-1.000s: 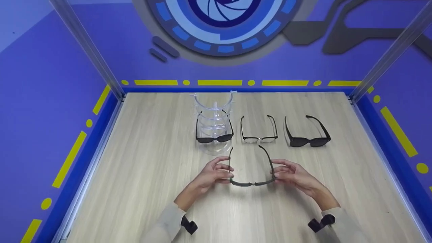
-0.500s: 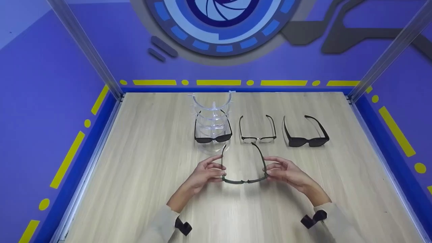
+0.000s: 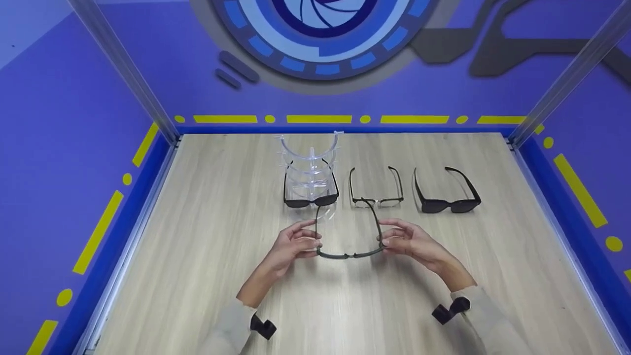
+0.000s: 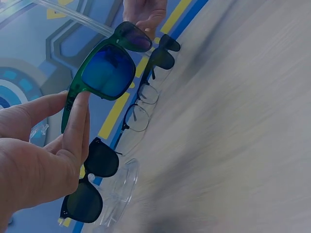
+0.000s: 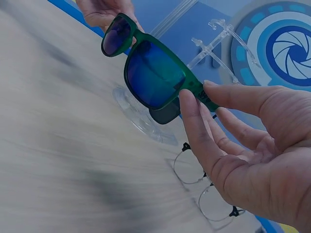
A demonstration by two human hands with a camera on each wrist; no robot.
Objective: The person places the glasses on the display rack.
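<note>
Green-framed sunglasses with blue mirrored lenses are held up between both hands, temples unfolded and pointing away in the head view. My left hand pinches the left temple near its hinge, thumb on one side and fingers on the other. On the opposite temple, my right hand has the same kind of pinch. Just beyond the held pair stands a clear plastic eyewear stand, with black sunglasses on its lower part. The held pair's temple tips overlap the stand's base in the head view.
To the right of the stand, half-rim eyeglasses with clear lenses lie on the wooden tabletop. Further right are thick black sunglasses, temples unfolded. Blue printed panels with metal posts enclose the back and sides.
Both hands have carried the green sunglasses leftward and farther from the body, toward the stand. The stand and the other eyewear have stayed in place.
</note>
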